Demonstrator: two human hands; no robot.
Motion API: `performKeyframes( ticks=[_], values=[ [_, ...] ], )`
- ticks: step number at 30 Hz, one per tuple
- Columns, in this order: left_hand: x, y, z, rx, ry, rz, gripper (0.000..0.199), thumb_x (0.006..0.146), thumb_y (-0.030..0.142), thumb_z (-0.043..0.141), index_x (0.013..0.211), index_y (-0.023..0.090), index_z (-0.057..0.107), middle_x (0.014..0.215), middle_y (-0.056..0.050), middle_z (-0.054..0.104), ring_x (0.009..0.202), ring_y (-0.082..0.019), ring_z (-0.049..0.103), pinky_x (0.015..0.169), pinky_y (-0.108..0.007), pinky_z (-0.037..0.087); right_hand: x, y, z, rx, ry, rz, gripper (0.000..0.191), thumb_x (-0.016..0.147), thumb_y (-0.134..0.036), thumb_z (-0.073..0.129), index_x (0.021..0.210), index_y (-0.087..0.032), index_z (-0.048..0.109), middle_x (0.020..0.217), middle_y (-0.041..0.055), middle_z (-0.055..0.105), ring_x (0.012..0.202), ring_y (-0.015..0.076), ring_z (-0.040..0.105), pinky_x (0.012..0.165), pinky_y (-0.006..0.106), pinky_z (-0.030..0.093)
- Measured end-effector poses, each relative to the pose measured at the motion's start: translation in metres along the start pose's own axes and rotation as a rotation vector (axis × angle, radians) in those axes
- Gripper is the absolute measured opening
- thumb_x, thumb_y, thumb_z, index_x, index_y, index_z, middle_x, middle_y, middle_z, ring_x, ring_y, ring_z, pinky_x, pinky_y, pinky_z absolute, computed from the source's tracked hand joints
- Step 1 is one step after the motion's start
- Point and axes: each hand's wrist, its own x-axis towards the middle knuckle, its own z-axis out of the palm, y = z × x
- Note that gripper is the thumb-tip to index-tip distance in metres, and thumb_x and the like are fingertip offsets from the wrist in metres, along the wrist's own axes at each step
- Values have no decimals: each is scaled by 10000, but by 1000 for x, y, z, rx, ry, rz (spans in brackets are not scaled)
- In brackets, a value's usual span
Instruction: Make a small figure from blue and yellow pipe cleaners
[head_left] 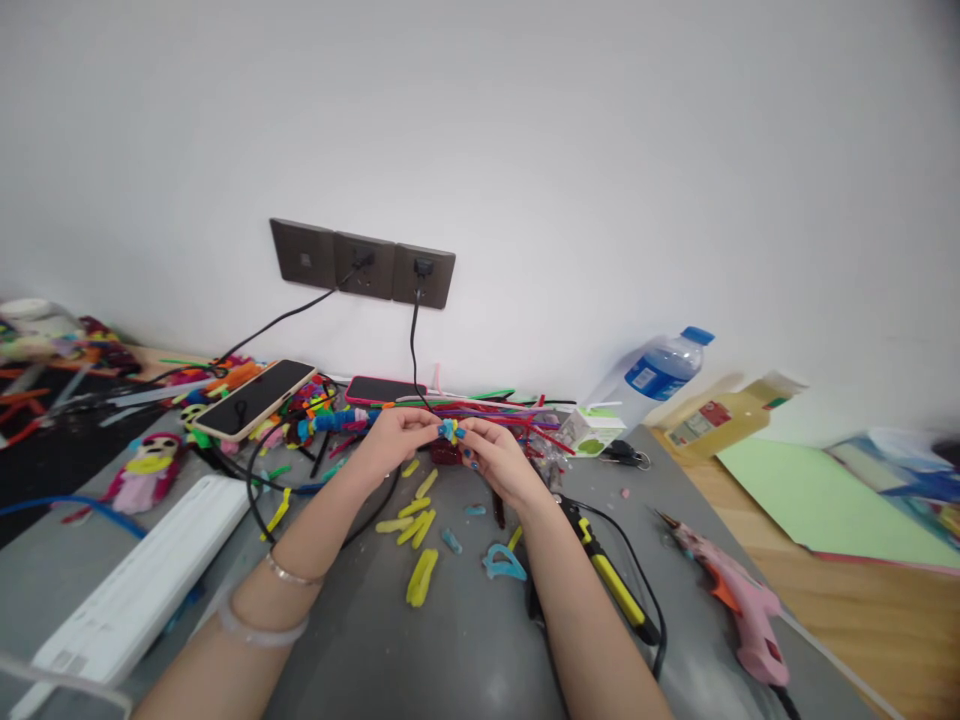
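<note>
My left hand (pixel 397 440) and my right hand (pixel 499 458) meet above the grey work surface. Between their pinched fingertips is a small yellow and light-blue pipe cleaner piece (pixel 450 430); its exact shape is mostly hidden by the fingers. Below them lie several short yellow pipe cleaner pieces (pixel 422 577), some folded. A light-blue pipe cleaner loop (pixel 505 563) rests near my right wrist, with small blue bits beside it. Behind my hands spreads a pile of long coloured pipe cleaners (pixel 525 412), red ones most visible.
At left are a white power strip (pixel 142 580), a phone (pixel 256 400) and a fuzzy doll (pixel 146 470). Yellow-handled pliers (pixel 615 590) lie beside my right forearm, with a pink glue gun (pixel 739 600) farther right. Bottles (pixel 667 368) stand near the wall; black cables cross the surface.
</note>
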Motion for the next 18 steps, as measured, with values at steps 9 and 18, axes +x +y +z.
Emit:
performKeyframes(
  ticks=[9,18],
  values=[
    [-1,3,1,75,14,14,382,632,451,741,801,111,702,514,58,437,455,-64,317,452,-209,222,2,1,-1,-21,12,9,327,626,-407,824,732,-163,634,571,-56,511,475,68,391,479,236,249],
    [-1,4,0,87,2,46,372,632,455,727,785,118,691,500,62,423,450,-69,324,459,-214,225,0,0,0,20,-16,28,295,636,-375,823,707,-164,630,566,-52,511,487,70,390,498,234,281]
  ],
)
